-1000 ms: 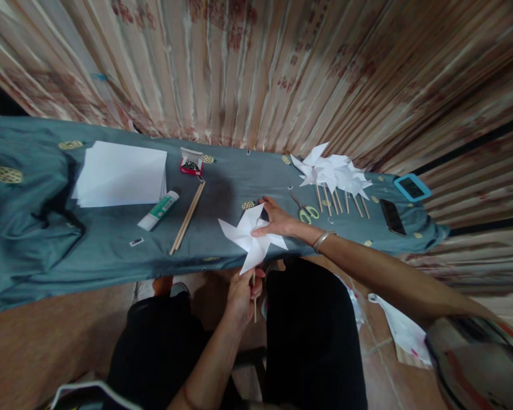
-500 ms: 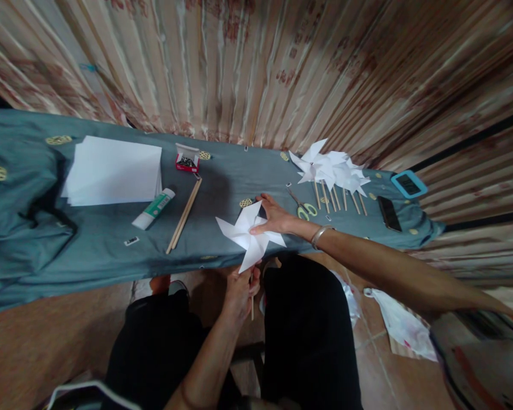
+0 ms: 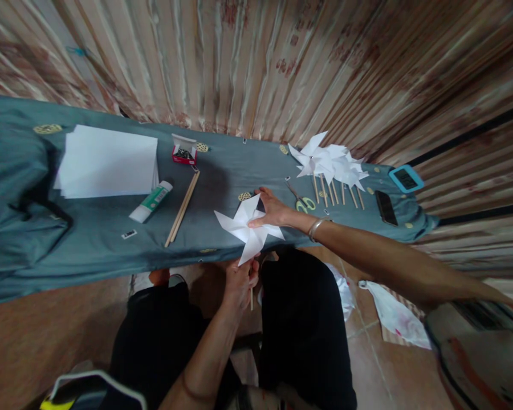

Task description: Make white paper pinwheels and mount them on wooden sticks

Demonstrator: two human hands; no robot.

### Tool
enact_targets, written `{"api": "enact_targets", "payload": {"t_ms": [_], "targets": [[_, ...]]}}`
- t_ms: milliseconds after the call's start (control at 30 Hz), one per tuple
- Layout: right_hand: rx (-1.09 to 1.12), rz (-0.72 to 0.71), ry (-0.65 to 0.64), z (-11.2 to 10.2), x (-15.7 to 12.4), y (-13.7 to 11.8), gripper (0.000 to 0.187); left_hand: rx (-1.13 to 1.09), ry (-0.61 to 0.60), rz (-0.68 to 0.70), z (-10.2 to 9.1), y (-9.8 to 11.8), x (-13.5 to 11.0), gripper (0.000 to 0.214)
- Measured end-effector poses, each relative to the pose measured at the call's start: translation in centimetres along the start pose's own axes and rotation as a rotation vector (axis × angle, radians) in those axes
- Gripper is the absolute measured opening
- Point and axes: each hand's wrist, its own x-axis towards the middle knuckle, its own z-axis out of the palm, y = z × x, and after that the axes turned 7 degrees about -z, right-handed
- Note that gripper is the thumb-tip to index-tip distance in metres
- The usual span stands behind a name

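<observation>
A white paper pinwheel [image 3: 244,226] is held over the front edge of the table, its blades spread. My left hand [image 3: 240,285] is wrapped round its thin wooden stick [image 3: 252,299], just below the blades. With its thumb on the middle of the pinwheel, my right hand [image 3: 273,209] grips it from the right; the fingers reach behind the paper and are partly hidden. Green-handled scissors [image 3: 302,203] lie beyond my right wrist. Left of the pinwheel, loose wooden sticks [image 3: 183,209] rest next to a glue stick [image 3: 151,202].
A stack of white paper [image 3: 109,162] and a red box of small metal pins [image 3: 184,152] lie at the left. Several pinwheels [image 3: 331,162] are piled at the right, near a phone [image 3: 386,207] and a blue-framed device [image 3: 406,179]. A curtain [image 3: 248,68] hangs behind the table [image 3: 231,176].
The view has shifted slightly, so everything sits a little higher in the frame. Both hands keep their hold on the pinwheel, with little visible movement.
</observation>
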Motion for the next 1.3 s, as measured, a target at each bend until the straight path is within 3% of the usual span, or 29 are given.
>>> {"api": "enact_targets", "payload": {"t_ms": [500, 867, 1133, 1300], "targets": [[-0.012, 0.053, -0.016, 0.1, 0.1, -0.5, 0.122, -0.017, -0.018, -0.007, -0.3, -0.2, 0.3, 0.035], [0.024, -0.004, -0.012, -0.1, -0.3, -0.1, 0.122, -0.007, -0.022, 0.028, -0.3, -0.3, 0.2, 0.035], [0.25, -0.117, 0.136, 0.0, -0.5, 1.1, 0.119, 0.052, -0.02, 0.096, -0.2, 0.1, -0.1, 0.033], [0.357, -0.107, 0.243, -0.7, -1.3, 1.1, 0.101, 0.1, -0.017, 0.116, 0.2, 0.6, -0.3, 0.028]]}}
